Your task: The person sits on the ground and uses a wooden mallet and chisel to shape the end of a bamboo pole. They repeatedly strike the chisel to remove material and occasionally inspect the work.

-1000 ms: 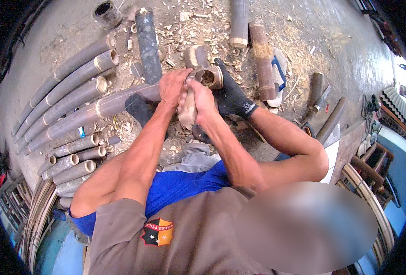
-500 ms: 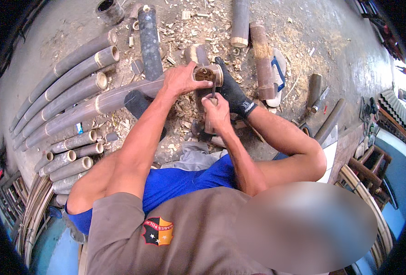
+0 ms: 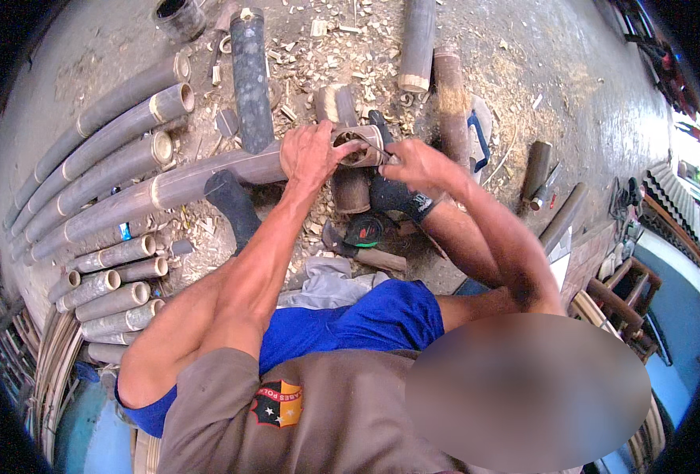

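Long bamboo pole (image 3: 207,178) lying crosswise in front of the squatting person, notched opening (image 3: 354,152) by its right end

Left hand (image 3: 309,154) just left of the opening, grip curled over the pole, thumb reaching across the opening

Right hand (image 3: 421,164) at the pole's right end, grip closed round a narrow dark-bladed tool (image 3: 379,149), blade angled into the opening; its handle hidden by the fingers

Short bamboo block (image 3: 350,193) on the pole's near side, under the notched end

Nearer the person than the pole: wooden-handled tool (image 3: 380,259), grey cloth (image 3: 326,280), stacked short bamboo pieces (image 3: 113,302)

Beyond the pole: three more bamboo poles (image 3: 120,122) to the left, wood chips (image 3: 318,71) over the concrete floor (image 3: 539,47)
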`<control>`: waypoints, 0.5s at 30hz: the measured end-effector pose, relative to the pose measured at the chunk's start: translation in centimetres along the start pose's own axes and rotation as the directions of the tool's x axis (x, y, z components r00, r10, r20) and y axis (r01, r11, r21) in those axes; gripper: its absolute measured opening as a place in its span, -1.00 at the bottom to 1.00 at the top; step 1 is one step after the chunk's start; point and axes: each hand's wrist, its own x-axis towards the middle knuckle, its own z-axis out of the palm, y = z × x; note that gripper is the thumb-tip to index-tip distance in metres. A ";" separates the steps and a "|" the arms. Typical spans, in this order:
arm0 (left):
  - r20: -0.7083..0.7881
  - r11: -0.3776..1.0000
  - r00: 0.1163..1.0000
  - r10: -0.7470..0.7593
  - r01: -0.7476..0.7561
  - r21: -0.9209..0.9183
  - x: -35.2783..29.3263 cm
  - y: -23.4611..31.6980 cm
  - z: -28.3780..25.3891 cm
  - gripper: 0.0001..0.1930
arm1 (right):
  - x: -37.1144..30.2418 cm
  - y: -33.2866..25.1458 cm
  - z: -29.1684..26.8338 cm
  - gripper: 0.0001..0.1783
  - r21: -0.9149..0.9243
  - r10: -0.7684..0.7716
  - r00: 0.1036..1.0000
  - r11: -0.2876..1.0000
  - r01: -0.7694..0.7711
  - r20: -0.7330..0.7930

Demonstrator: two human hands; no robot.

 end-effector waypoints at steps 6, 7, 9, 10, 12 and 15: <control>0.043 0.996 0.998 -0.034 0.030 0.084 0.2 0.4 -0.5 -0.33 | 3.4 -0.4 -2.8 -0.38 -0.281 -0.107 0.990 0.951 0.130 0.095; 0.076 0.996 0.997 -0.012 0.005 0.083 0.2 0.4 -1.0 -0.32 | 3.3 -0.3 -2.2 -0.39 -0.305 -0.140 0.989 0.941 0.146 0.042; 0.142 0.996 0.987 0.078 -0.083 0.034 0.2 -0.1 -2.1 -0.29 | 2.7 0.0 -0.5 -0.42 -0.216 0.014 0.999 0.976 -0.007 0.031; 0.182 0.994 0.978 0.100 -0.108 0.034 0.1 -0.6 -2.8 -0.24 | 1.9 0.3 0.9 -0.43 -0.087 0.040 0.999 0.996 -0.037 0.027; 0.356 0.992 0.929 0.100 -0.121 0.037 0.5 -1.7 -4.0 -0.14 | 0.5 0.6 4.2 -0.45 0.190 0.087 0.995 0.979 -0.077 -0.044; 0.470 0.975 0.881 0.056 -0.149 0.164 0.8 -2.5 -4.8 -0.04 | -0.1 0.3 10.1 -0.45 0.258 -0.049 0.988 0.962 0.086 -0.149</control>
